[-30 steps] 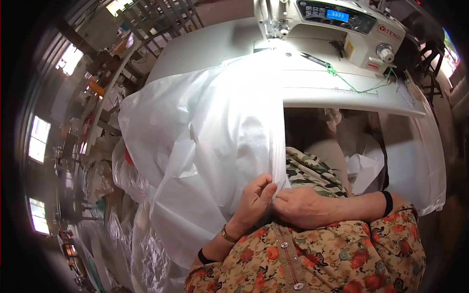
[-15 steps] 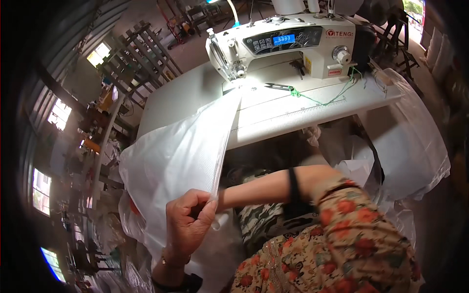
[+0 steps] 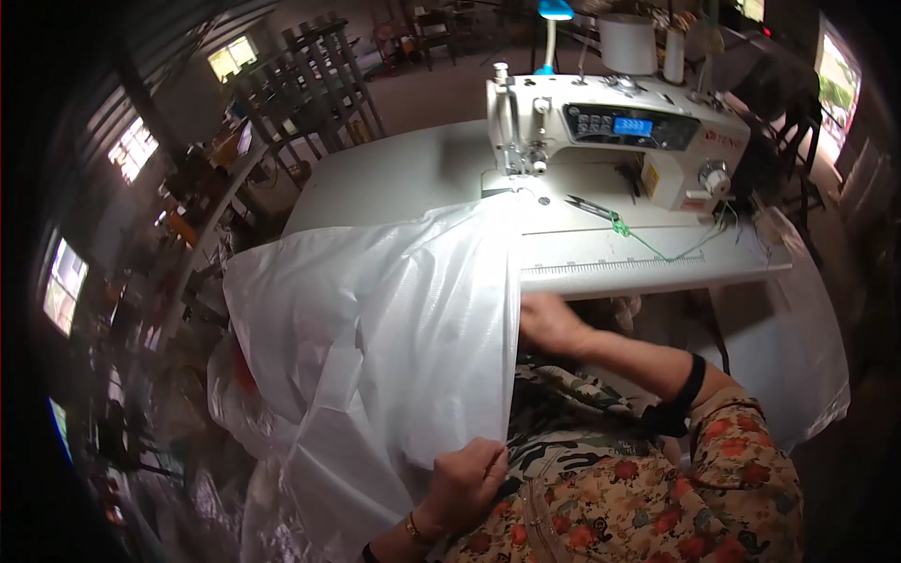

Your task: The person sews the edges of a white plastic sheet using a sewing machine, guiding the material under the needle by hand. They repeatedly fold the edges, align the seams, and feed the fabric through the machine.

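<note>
The white worktop [image 3: 394,178] fills the far middle of the scene, and its near edge carries a printed ruler strip. On its far right part stands a white sewing machine [image 3: 619,141] with a small lit display on the front. A green thread [image 3: 657,249] lies loose on the worktop just in front of the machine, and a small pair of dark snips [image 3: 589,206] lies near the needle.

A large sheet of white translucent fabric [image 3: 375,328] lies from the needle area over the near edge of the worktop and hangs down to the left and near side, toward the person's lap. Its right border runs almost straight from the machine down to the person. More of the same pale material [image 3: 798,357] hangs at the right side of the worktop.

The right hand [image 3: 549,324] is at the near edge of the worktop, touching the right border of the fabric; its grip is closed on this border, as far as the view shows, with the fingers bent around it. A dark band sits on the right forearm. The left hand [image 3: 465,483] is nearer, low in the scene, and its grip is closed, pinching the lower end of the same border. The two hands are well apart along this edge, and the fabric is stretched between them.
</note>
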Available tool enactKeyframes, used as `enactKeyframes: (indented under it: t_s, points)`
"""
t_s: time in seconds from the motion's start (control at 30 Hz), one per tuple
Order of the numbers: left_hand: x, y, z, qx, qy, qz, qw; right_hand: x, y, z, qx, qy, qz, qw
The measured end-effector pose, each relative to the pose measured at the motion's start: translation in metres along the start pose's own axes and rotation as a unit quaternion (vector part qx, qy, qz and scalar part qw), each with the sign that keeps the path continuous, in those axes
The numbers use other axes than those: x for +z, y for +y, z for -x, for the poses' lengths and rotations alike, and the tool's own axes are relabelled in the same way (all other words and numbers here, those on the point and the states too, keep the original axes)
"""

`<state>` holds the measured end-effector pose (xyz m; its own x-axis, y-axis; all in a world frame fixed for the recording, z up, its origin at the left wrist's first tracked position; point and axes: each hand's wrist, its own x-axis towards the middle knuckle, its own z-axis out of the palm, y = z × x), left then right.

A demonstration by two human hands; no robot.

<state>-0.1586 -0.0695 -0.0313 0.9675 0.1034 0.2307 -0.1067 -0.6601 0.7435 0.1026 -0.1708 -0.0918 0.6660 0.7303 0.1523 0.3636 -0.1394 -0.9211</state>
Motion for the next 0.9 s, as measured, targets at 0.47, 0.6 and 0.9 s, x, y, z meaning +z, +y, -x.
enactKeyframes:
  t_s: [0.47,0.6,0.9]
  points:
    - [0.007,0.017,-0.015,0.033,-0.059,0.108,0.992,-0.059,-0.007,-0.132,0.145,0.189,0.36,0.902]
    - [0.015,0.01,-0.018,0.074,-0.05,0.111,0.99,-0.058,-0.004,-0.14,0.159,0.179,0.41,0.88]
    - [0.026,0.005,-0.021,0.095,-0.058,0.131,0.985,-0.056,0.007,-0.157,0.159,0.189,0.472,0.846]
